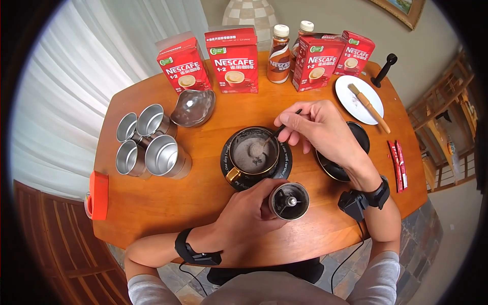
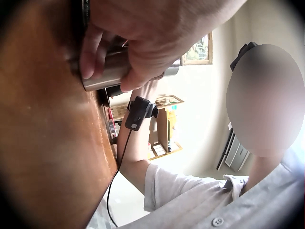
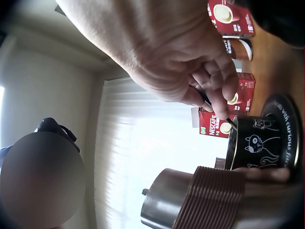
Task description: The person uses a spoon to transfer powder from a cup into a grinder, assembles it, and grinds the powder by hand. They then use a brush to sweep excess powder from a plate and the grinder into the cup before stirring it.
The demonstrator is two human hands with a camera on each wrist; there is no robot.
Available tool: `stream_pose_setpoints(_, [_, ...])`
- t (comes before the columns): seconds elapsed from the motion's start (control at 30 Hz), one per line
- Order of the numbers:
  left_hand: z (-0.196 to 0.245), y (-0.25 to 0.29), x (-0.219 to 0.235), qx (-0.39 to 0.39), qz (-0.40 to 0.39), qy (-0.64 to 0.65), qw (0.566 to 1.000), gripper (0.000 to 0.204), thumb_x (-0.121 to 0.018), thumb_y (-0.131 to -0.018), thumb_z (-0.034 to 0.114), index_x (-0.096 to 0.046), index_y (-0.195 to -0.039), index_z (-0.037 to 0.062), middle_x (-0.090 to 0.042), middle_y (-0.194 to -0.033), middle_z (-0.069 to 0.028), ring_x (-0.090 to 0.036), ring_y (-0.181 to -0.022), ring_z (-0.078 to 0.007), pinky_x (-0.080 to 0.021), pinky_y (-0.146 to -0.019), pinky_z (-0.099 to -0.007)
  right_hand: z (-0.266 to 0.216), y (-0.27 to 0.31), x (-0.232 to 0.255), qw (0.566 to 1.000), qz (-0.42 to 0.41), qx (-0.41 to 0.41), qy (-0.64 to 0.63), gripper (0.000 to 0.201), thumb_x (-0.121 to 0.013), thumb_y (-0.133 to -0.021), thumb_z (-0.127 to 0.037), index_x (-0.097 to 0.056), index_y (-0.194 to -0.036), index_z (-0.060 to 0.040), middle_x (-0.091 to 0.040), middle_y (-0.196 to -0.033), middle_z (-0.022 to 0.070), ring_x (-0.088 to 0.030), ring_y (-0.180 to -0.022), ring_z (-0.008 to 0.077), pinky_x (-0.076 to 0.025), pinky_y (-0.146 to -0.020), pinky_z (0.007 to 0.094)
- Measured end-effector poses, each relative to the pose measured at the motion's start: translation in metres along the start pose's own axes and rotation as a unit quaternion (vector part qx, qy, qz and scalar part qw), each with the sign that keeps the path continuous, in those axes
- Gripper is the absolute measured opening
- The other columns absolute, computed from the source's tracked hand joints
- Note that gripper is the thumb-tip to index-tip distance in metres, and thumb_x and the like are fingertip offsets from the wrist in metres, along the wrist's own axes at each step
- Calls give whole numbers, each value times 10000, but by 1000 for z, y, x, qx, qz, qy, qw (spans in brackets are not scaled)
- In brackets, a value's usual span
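My left hand [image 1: 244,216] grips a steel hand coffee grinder [image 1: 279,202] near the table's front edge. Its open top faces up, showing a central shaft and dark residue inside. In the right wrist view, a brown ribbed band [image 3: 209,200] wraps the grinder's body. Thumb and fingers of my right hand [image 1: 325,132] pinch the thin dark handle of a spoon [image 1: 282,129]. The spoon's lower end dips into a black cup [image 3: 257,143] with cat drawings, which contains greyish-brown powder. Beneath the cup lies a black saucer [image 1: 226,165] with white lettering; the cup's gold handle points toward me.
Several steel cups [image 1: 168,155] and a glossy dark bowl [image 1: 193,109] stand left. Red Nescafe boxes [image 1: 234,61] and bottles [image 1: 279,58] line the back. Right are a white plate [image 1: 348,101] with a brush [image 1: 368,107], a black dish [image 1: 330,165] and red sachets [image 1: 398,165].
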State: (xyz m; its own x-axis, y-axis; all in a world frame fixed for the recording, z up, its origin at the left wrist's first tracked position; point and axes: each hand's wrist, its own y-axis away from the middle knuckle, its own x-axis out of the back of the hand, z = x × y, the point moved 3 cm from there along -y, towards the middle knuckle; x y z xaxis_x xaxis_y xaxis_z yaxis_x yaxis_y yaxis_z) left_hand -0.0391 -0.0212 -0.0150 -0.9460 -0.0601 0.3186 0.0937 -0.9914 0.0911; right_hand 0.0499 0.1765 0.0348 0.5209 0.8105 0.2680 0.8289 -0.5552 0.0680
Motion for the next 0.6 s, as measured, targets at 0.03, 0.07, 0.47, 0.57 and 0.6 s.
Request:
stream_pose_setpoints(0.03, [0,0,0,2,-3,2,1000,616,-898,-825,99,-599,-1363,58,-743,-1213,-45,-712,-1097,-125,-581,-945,-308,0,0,0,1000,1,-1,-5,260,-624,-1045,-213,-762,-1052,7,-762,-851,39,-680,-741,63,-524,-570,222])
stream_pose_setpoints(0.07, [0,0,0,1,-4,-2,1000,619,-898,-824,96,-599,-1365,58,-743,-1215,-46,-713,-1100,-128,-582,-948,-308,-1,1,1,1000,2,-1,-10,259,-623,-1047,-212,-761,-1051,6,-761,-851,39,-678,-738,62,-521,-568,220])
stream_pose_setpoints(0.47, [-6,0,0,-22,8,-41,999,630,-896,-822,84,-597,-1376,62,-740,-1244,-43,-714,-1122,-127,-593,-959,-314,-8,3,12,997,5,28,-71,255,-640,-1062,-205,-752,-1070,23,-766,-851,60,-672,-696,54,-511,-530,191])
stream_pose_setpoints(0.57, [-5,-1,0,-17,2,-31,999,627,-895,-823,80,-599,-1376,60,-739,-1247,-42,-712,-1126,-122,-594,-955,-310,-12,4,20,994,4,39,-99,261,-660,-1056,-208,-749,-1081,36,-778,-868,93,-684,-692,64,-519,-521,190])
stream_pose_setpoints(0.6, [-5,-1,0,-15,1,-29,999,626,-894,-823,77,-599,-1375,59,-739,-1247,-42,-712,-1127,-122,-595,-954,-310,-14,5,23,994,2,42,-105,262,-661,-1056,-209,-749,-1082,37,-780,-872,99,-686,-693,66,-521,-520,192])
